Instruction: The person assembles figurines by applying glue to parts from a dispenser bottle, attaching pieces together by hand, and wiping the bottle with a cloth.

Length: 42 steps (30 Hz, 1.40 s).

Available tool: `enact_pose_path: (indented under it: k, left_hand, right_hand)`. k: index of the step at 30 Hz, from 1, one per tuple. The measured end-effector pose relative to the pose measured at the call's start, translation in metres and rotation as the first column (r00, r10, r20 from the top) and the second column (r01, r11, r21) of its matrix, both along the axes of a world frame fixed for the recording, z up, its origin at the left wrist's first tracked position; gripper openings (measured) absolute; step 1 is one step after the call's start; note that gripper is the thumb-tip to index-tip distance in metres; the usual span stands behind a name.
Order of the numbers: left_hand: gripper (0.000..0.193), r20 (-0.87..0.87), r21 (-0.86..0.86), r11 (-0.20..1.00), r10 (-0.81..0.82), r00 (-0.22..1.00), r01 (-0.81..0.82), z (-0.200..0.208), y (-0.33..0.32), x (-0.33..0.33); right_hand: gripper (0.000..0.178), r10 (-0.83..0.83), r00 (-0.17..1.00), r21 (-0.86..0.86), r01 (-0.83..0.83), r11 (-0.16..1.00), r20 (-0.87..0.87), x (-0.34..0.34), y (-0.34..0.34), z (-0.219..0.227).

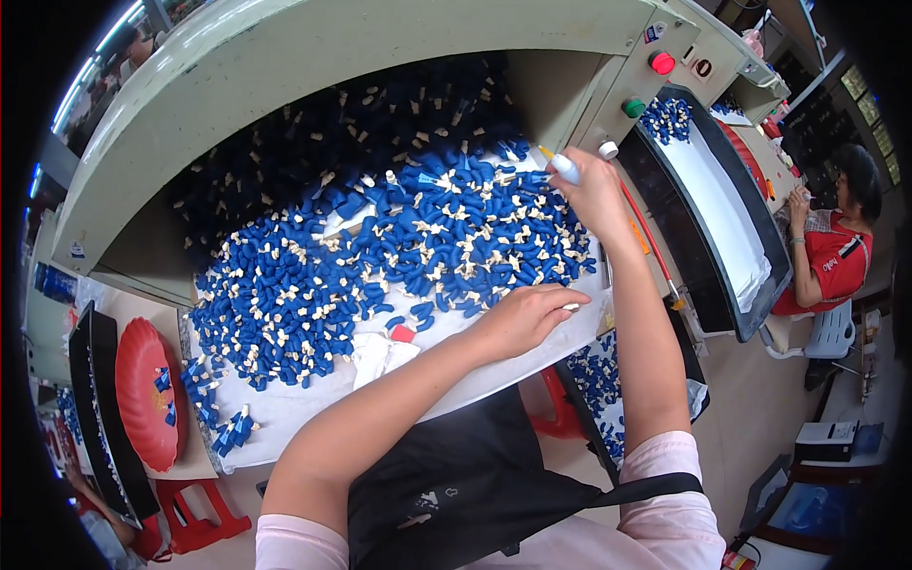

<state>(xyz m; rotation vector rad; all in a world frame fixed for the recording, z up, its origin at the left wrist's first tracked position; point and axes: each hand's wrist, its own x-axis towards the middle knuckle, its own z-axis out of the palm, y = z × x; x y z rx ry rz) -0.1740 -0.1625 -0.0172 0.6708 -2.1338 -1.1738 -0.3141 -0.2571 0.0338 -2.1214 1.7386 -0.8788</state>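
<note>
My right hand [594,195] grips a small white bottle [564,169] with a yellowish tip, over the right side of the heap. Nearer to me, my left hand [522,323] is closed with its fingertips on a small cream-ended piece [571,307], most of it hidden by the fingers. In front of both hands spreads a wide heap of small curved blue pieces [446,242] with cream ends, which look like toy figure arms. They lie on a white cloth-covered worktop [456,366] and reach back under a grey-green machine hood [313,66].
A folded white cloth [380,356] and a red block [402,333] lie near my left forearm. Left stands a red scalloped basin [147,389]. A long black tray [731,218] stands right; another tray of blue pieces [597,385] sits below. A co-worker [836,247] sits at far right.
</note>
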Motion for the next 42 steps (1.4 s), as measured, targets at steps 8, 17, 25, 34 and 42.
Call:
enact_pose_path:
  k: [8,17,25,34,42]
  left_hand:
    - [0.022,-0.086,0.005,0.994,0.106,0.991,-0.106,0.0,-0.019,-0.01]
    - [0.02,-0.067,0.001,0.986,0.169,0.983,-0.17,0.016,0.013,0.012]
    - [0.024,0.016,0.248,0.931,0.272,0.962,-0.268,0.009,0.026,0.08]
    - [0.022,-0.354,0.822,0.566,0.582,0.732,-0.052,0.039,0.097,0.13]
    - [0.022,-0.383,0.896,0.44,0.706,0.596,0.055,0.021,0.147,0.166]
  right_hand:
    - [0.016,0.124,0.973,-0.482,-0.205,0.852,-0.195,0.026,-0.006,0.026]
    - [0.02,0.153,0.968,-0.393,-0.065,0.917,0.197,0.046,-0.01,0.041]
    - [0.012,-0.07,0.745,-0.061,0.146,0.987,0.663,0.002,0.072,-0.022]
    - [0.015,-0.319,0.907,-0.241,0.386,0.89,0.277,-0.008,0.107,-0.056]
    - [0.019,-0.403,0.914,-0.222,0.402,0.888,0.043,-0.008,0.107,-0.056]
